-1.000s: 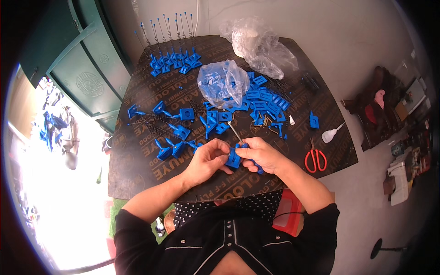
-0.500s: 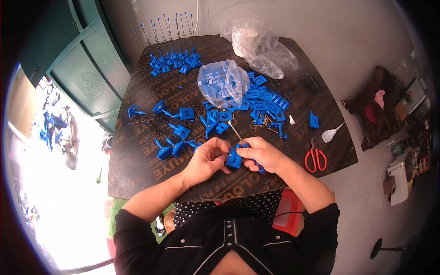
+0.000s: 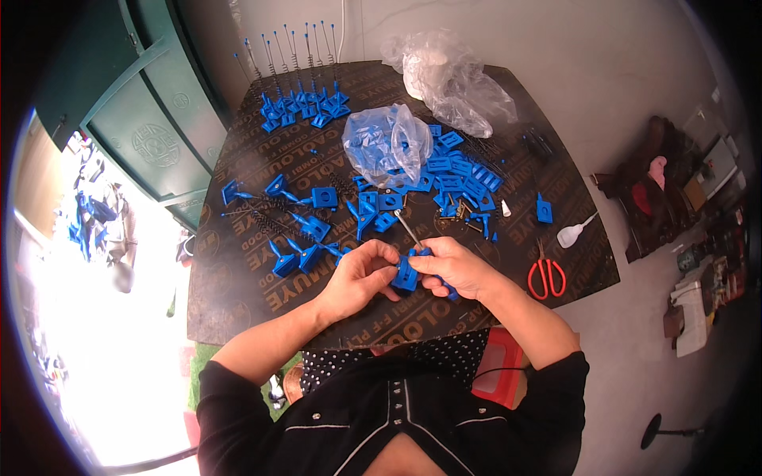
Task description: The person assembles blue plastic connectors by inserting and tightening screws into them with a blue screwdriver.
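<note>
Slippage is threatening the blue rectangular plastic block point(image 3: 406, 278) should the left hand point(image 3: 359, 276) loosen its pinch while the right hand point(image 3: 459, 268) is clasping a seemingly blue-handled metal rod point(image 3: 409, 228).

Fingers point(image 3: 379, 249) partly hide the blue piece point(image 3: 406, 275); the lower edge crops the black shirt point(image 3: 333, 444).

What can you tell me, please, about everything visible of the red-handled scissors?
The scissors have two red, plastic-looking loop handles and short, dark blades; how far the blades are open is too small to tell. They lie on the dark tabletop toward its right side, handles toward the person, blades pointing away. Nothing but the tabletop visibly touches them.
</note>
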{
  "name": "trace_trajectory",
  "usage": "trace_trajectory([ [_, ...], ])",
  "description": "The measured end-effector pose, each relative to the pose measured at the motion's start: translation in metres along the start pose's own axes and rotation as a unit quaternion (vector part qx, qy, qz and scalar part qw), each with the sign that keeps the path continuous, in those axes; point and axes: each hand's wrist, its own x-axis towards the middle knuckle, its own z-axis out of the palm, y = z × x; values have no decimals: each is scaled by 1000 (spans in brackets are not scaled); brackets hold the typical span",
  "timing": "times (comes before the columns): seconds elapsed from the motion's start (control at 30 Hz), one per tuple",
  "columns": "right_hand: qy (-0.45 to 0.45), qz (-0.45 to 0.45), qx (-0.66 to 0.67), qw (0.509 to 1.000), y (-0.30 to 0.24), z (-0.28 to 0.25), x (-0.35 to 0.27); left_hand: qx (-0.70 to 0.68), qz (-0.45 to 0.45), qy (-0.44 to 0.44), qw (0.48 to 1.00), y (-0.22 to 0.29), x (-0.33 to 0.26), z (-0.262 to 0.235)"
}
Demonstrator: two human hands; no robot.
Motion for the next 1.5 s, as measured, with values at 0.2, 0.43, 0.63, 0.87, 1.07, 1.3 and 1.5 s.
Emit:
trace_trajectory([
  [0.2,13,-6,-7,1000,-2,2,0,-5,10,-7,1000,-6,0,-4],
  [0.43,18,-10,-15,1000,-6,5,-3,-17,5,-10,1000,-2,-1,0],
  [0.63,-6,-2,-13,1000,-6,4,-5,-26,16,-18,999,-2,-1,0],
  [0.87,-13,14,-16,1000,-10,7,-7,6,46,-41,998,-5,-4,0],
  [1.07,-19,7,5,1000,-10,7,-8,40,90,-40,994,-3,-4,1],
  [1.3,-20,8,17,1000,-10,7,-9,54,96,-50,993,-1,-3,-2],
  [1.5,-12,2,4,1000,-6,8,-6,-5,74,-50,996,-6,-3,-1],
])
